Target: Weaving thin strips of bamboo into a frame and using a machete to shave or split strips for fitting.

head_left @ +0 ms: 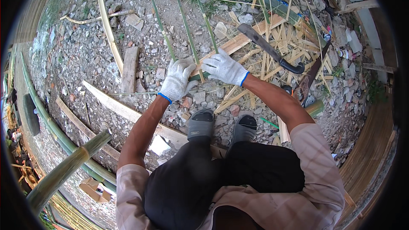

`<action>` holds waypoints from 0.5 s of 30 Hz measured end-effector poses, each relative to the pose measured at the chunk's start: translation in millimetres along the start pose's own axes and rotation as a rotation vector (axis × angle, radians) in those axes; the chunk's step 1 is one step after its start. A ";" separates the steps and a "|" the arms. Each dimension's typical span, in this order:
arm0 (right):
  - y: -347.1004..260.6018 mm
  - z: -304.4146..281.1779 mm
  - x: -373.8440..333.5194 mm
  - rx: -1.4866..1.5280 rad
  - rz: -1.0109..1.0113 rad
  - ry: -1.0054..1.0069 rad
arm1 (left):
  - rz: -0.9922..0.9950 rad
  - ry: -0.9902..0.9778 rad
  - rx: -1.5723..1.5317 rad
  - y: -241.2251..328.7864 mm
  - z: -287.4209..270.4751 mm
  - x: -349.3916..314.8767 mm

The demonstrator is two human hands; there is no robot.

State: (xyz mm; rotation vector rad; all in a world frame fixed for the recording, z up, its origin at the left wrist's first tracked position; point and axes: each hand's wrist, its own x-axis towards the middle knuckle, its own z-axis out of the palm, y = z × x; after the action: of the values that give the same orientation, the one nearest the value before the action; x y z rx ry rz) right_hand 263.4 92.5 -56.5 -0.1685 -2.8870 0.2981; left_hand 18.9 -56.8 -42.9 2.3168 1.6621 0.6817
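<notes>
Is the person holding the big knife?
No, the big knife lies on the bamboo scraps, apart from both gloved hands, left and right.

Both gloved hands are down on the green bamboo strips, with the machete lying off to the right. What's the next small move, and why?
Probably pull the strips further apart. The left hand and right hand both grip the near ends of the green bamboo strips, which fan outward from there, so the split looks underway. The machete lies untouched on the wooden plank, so no cutting seems needed yet.

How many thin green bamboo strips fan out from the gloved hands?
3: left strip, middle strip, right strip, all running up from the left hand and right hand. More may be hidden.
</notes>
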 end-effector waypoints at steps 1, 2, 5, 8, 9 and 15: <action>0.0 -2.5 1.1 0.026 0.000 -0.016 | 0.001 0.002 0.002 0.4 -1.9 0.9; 0.0 -5.3 1.7 0.052 0.000 -0.033 | 0.004 0.009 -0.015 0.7 -4.0 1.3; -4.6 -24.1 -4.5 0.139 0.079 0.074 | -0.055 0.014 -0.028 8.1 -14.3 2.0; -10.3 -45.7 -16.8 0.140 0.312 0.162 | -0.160 -0.004 -0.032 22.0 -24.6 -0.5; -12.0 -51.4 -18.4 0.147 0.390 0.144 | -0.210 0.043 0.026 28.3 -24.4 -7.3; -29.9 -37.1 -37.5 0.243 0.604 0.068 | -0.323 0.202 -0.015 43.8 -23.0 -39.7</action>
State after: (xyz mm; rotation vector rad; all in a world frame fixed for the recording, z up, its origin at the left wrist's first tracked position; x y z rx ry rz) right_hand 306.0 65.2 -23.0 -0.9835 -2.6312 0.7219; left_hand 34.2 -111.1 -14.0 1.9554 2.0482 0.8731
